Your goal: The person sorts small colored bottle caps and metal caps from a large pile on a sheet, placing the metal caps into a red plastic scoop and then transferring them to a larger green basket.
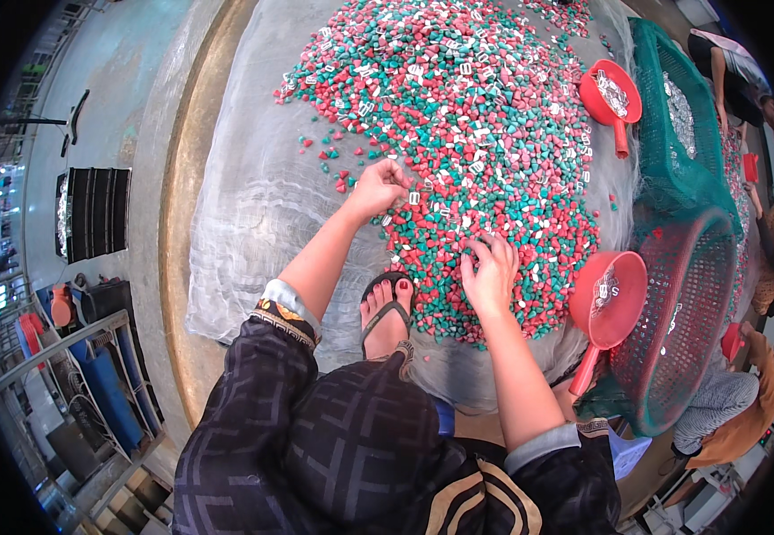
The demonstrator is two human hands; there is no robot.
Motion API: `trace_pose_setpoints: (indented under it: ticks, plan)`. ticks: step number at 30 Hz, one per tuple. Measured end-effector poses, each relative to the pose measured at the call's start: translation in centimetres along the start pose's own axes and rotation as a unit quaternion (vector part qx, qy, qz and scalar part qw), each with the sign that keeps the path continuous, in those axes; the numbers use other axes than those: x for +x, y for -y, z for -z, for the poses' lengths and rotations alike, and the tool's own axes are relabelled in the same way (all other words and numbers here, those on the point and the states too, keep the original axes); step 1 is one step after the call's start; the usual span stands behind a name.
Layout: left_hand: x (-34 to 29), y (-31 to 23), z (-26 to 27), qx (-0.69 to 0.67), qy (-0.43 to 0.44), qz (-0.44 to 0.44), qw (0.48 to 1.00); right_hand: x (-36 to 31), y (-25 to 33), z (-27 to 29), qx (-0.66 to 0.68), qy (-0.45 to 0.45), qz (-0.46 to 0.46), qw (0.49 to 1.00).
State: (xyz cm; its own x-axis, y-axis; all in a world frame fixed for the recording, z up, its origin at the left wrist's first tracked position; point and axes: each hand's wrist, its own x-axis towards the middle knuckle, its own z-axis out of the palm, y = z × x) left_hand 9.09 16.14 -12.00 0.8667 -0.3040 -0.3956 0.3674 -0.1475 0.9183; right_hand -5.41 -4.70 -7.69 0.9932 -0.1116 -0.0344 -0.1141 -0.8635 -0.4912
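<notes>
A wide heap of small red, green and white stone-like pieces (458, 116) is spread before me, with pale metal buckle-like pieces scattered through it. My left hand (380, 189) is over the heap's left edge, its thumb and fingers pinched together. A pale slotted buckle (414, 198) lies just right of those fingertips; what the pinch holds, if anything, is too small to make out. Lower and to the right, my right hand (491, 269) rests on the pieces with fingers bent and apart. Nothing shows between them.
Whitish mesh cloth (258, 241) lies under the heap. At right are two red long-handled scoops (606, 303) with metal pieces in them, a red basket (663, 343) and a green basket (650, 67). My sandalled foot (387, 312) stands by the heap. Other people (730, 401) work far right.
</notes>
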Motion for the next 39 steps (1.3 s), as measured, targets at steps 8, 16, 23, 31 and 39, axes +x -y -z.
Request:
trace_pose_setpoints:
  ticks: [8,16,23,31,39]
  plan:
    - [-0.4,0.6,-1.7,0.477,-0.01,-0.224,0.85,3.6,1.2,-0.9,0.002,-0.029,0.007,1.0]
    - [1.3,-1.2,-0.6,-0.08,0.055,0.05,0.994,5.3,0.7,-2.4,-0.036,0.009,-0.015,0.999]
    - [0.5,-1.8,-3.5,0.398,0.073,-0.114,0.907,5.3,0.4,-2.7,-0.04,0.006,-0.023,0.999]
    - [1.1,-0.5,-2.3,0.403,0.033,-0.052,0.913,5.5,-0.6,-3.0,-0.026,0.001,-0.05,0.998]
    - [-0.2,-1.9,-3.5,0.477,0.066,-0.073,0.873,6.3,-2.0,-3.3,0.323,0.034,-0.224,0.919]
